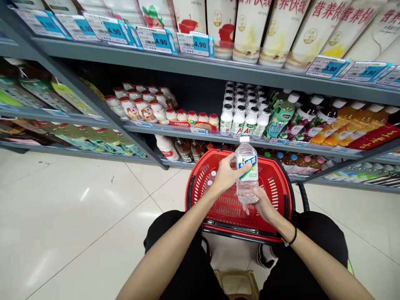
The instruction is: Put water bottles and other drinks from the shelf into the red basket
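Observation:
A clear plastic bottle (247, 187) with a white cap and a blue, white and green label stands nearly upright between my hands, above a red shopping basket (225, 228). My left hand (228, 170) grips it around the label, thumb across the front. Lower down, my right hand (265, 205) holds the bottle near its base, some fingers passing underneath. Inside the basket, at its left side, a few small clear bottles (211, 178) are partly hidden by my left wrist.
Just beyond the basket, a grey shelf unit (200, 62) holds rows of drinks, including small white bottles with dark caps (239, 114) and red-capped bottles (140, 109). The basket's black handle (303, 198) sticks out at the right. A beige stool (237, 281) shows between my legs.

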A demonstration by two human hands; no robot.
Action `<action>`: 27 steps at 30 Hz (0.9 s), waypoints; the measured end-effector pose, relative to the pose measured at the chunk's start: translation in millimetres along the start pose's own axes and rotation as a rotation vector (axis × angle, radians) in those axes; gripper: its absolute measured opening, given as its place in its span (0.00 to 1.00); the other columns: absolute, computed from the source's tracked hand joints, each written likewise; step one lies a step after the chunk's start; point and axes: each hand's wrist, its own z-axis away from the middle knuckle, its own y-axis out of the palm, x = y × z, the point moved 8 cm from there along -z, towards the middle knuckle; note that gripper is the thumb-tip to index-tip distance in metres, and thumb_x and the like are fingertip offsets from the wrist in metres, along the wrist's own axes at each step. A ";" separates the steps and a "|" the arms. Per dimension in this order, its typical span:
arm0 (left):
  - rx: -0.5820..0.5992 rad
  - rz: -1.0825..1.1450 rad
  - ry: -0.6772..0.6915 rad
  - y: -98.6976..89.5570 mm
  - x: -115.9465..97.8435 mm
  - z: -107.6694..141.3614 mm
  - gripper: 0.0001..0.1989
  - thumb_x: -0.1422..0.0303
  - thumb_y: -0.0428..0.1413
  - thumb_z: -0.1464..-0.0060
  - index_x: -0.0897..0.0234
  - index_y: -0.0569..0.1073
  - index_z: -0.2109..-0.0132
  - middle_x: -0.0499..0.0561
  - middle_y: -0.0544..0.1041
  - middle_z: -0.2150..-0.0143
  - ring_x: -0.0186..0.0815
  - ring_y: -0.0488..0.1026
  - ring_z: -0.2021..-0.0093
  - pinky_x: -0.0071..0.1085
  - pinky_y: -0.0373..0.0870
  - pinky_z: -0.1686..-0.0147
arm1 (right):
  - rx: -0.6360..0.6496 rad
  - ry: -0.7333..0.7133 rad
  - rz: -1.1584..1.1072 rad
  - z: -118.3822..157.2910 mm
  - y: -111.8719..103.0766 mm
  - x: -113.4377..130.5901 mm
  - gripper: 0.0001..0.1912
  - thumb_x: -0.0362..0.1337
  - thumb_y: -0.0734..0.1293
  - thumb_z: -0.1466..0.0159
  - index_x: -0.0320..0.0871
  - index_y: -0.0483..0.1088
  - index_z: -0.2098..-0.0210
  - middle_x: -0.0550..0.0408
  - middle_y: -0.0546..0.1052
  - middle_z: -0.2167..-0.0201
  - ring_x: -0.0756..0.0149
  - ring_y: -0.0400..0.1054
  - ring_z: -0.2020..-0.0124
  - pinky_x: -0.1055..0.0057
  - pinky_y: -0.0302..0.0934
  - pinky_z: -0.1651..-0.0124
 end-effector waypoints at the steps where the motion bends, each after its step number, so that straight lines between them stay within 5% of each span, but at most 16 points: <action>1: 0.012 -0.010 0.015 0.5 -1.0 1.0 0.28 0.53 0.69 0.52 0.70 0.78 0.51 0.59 0.83 0.56 0.41 0.79 0.57 0.34 0.76 0.57 | -0.011 -0.019 0.007 -0.4 -3.4 -1.7 0.29 0.59 0.69 0.36 0.38 0.74 0.54 0.52 0.76 0.77 0.66 0.69 0.81 0.73 0.64 0.82; 7: 0.059 -0.011 0.077 0.8 0.1 1.9 0.28 0.55 0.70 0.51 0.70 0.76 0.50 0.57 0.81 0.58 0.37 0.76 0.61 0.31 0.74 0.59 | -0.040 -0.075 0.029 -2.8 -12.2 -11.4 0.29 0.57 0.71 0.36 0.41 0.68 0.48 0.50 0.79 0.69 0.67 0.70 0.80 0.75 0.63 0.83; 27: -0.043 0.098 -0.069 1.8 11.0 1.7 0.27 0.49 0.69 0.55 0.69 0.76 0.59 0.51 0.78 0.66 0.32 0.72 0.69 0.26 0.71 0.68 | -0.052 -0.041 0.146 4.0 -10.3 -4.4 0.29 0.57 0.70 0.35 0.41 0.65 0.49 0.55 0.76 0.72 0.68 0.69 0.80 0.75 0.63 0.81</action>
